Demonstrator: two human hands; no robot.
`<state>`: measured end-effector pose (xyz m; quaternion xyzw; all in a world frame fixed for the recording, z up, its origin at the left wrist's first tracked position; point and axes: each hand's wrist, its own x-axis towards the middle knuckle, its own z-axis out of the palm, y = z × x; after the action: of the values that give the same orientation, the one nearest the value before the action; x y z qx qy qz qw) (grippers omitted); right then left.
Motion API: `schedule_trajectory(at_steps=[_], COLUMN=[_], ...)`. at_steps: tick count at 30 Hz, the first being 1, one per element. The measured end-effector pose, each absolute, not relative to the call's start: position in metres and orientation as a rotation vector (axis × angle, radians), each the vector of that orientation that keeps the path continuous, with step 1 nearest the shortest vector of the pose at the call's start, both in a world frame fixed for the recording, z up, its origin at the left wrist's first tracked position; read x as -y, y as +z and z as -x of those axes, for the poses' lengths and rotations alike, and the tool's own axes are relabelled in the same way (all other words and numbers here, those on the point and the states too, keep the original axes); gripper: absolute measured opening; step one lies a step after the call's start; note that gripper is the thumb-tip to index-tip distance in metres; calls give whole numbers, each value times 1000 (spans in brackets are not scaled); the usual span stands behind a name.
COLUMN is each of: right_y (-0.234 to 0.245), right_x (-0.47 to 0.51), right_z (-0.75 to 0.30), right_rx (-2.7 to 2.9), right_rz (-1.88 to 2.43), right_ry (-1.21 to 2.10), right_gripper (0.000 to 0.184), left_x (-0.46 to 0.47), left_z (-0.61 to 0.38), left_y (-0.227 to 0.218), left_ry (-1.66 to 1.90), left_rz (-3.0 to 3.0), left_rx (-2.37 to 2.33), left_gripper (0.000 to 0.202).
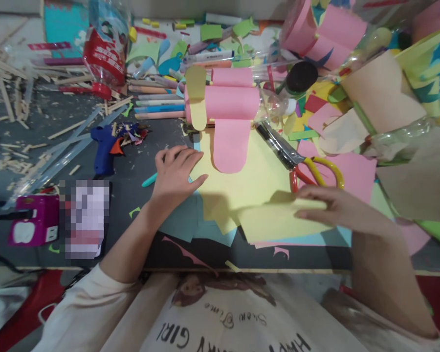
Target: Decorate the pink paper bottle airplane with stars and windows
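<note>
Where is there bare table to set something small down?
Mainly the table between the glue gun and left hand; its narrow near strip has pink scraps. It's crowded on the right, around the scissors and pink paper, and far left, among wooden sticks.

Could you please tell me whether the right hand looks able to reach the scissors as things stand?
Probably yes: the scissors lie just beyond the right hand, handles towards it, though it seems to hold yellow paper it might first release.
</note>
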<state>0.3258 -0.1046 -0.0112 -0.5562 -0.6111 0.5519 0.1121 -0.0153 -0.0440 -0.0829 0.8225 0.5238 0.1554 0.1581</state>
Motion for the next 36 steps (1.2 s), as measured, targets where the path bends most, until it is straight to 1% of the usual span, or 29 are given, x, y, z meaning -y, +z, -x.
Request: schedule_trajectory(at_steps=[2,5,10,11,14,15,17,18,20,21,24,27,29,33,36], right_y=[-13,-27,-55,-59,-66,-68,-68,-68,-67,-66,-65,-69,-72,-78,-79], right_x=[85,65,64,66,71,71,72,72,72,72,73,73,72,71,71], right_z=[-323,-301,-251,-244,-234,-235,-239,-242,-244,-243,-231,-215,-209,-211,-216], right_rx=[1449,1160,1169,1169,1163,1187,1280,1331,1374,1363,1276,1203,1180,1232,1226], right_rz=[1759,1729,1456,1405,1300,1265,1171,1119,1046,1034,1073,1127,1124,1090,1081], right_ry=[1467,1360,1427,1429,1406,1419,1461,1483,1543,1588,1672,1500,1427,1439,1462], right_gripper=[32,32,29,29,31,32,37,43,52,52,40,37,36,25,27], left_x=[43,44,48,48,48,47,45,45,45,46,49,52,52,50,48], left_z=[15,13,12,12,10,10,9,9,8,7,3,-1,-2,-2,-2], left_y=[-83,-80,-74,-75,-80,-81,-82,-81,-77,-73,-65,-60,-60,-63,-70], left_ry=[456,516,745,802,966,1012,1063,1068,1028,990,835,759,749,732,829], left_rz=[-2362,-2346,-2129,-2056,-1815,-1749,-1661,-1636,-1617,-1621,-1670,-1693,-1693,-1699,-1641], left_rx=[-1495,-1486,-1484,-1471,-1385,-1358,-1338,-1346,-1358,-1349,-1242,-1115,-1078,-1064,-1131], left_gripper=[42,38,31,31,41,42,35,31,27,26,27,26,25,22,19])
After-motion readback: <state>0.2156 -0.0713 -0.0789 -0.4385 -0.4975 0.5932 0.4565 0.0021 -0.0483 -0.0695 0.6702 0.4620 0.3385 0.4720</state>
